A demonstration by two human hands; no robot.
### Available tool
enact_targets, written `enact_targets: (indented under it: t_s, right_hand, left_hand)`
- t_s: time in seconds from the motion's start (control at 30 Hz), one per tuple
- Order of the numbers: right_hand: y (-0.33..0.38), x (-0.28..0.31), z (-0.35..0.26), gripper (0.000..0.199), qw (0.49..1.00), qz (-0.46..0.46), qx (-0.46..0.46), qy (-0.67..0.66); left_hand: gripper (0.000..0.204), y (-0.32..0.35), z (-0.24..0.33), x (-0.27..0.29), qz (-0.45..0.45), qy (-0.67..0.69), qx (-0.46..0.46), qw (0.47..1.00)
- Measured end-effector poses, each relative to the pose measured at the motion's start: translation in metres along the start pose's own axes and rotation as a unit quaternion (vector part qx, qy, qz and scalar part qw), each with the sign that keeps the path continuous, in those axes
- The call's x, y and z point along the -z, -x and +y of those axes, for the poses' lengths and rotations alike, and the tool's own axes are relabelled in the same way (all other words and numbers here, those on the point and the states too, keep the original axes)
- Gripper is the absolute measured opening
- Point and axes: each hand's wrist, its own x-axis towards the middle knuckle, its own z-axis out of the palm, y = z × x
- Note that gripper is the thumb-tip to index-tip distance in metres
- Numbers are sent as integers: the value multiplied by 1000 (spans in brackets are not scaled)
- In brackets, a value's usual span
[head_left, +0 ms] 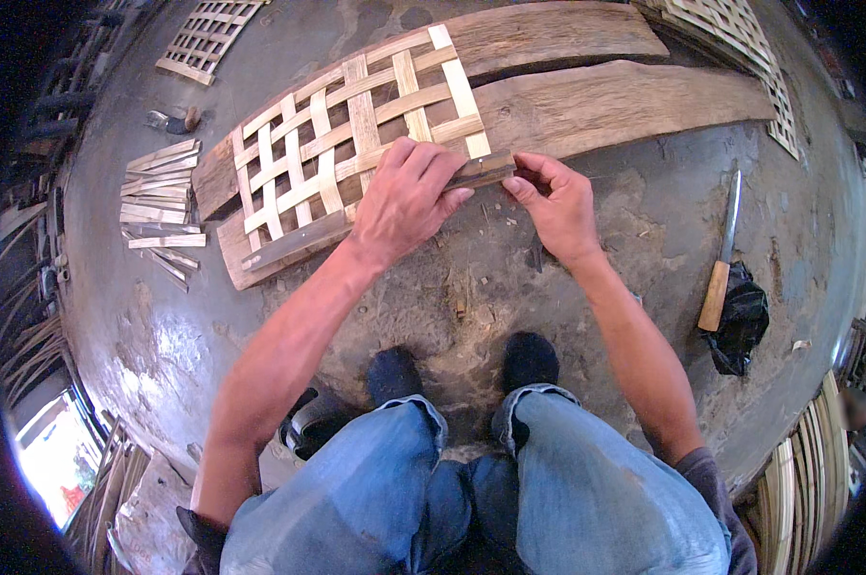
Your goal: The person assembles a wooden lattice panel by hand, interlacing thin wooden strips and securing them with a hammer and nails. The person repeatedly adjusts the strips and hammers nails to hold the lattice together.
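Note:
A woven panel of pale bamboo strips [364,103] lies on two rough wooden planks [624,103], its strips crossing in an open lattice. Along its near edge runs a darker bamboo slat [303,240], passing beneath my left hand [409,196]. That hand is closed over the slat near the panel's right corner, knuckles up, with some fingertips hidden. At the slat's right end, my right hand [557,206] pinches with thumb and forefinger. Whatever else sits in that pinch is too small to make out.
Loose bamboo pieces [164,201] lie on the left floor, below a small dark tool [176,122]. To the right, a wooden-handled knife [715,287] rests by a black plastic bag [739,321]. More lattice panels [207,38] lie at the far left and far right.

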Motion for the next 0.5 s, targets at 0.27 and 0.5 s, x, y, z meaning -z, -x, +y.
enact_targets:
  t_s: [0.27, 0.5]
  right_hand:
    - [1, -19, 16, 31, 997, 62, -28, -39]
    - [-7, -24, -6, 25, 927, 70, -245, -277]
  left_hand:
    - [35, 2, -6, -12, -15, -24, -8, 1000]
    - [35, 6, -15, -34, -25, -58, -17, 998]
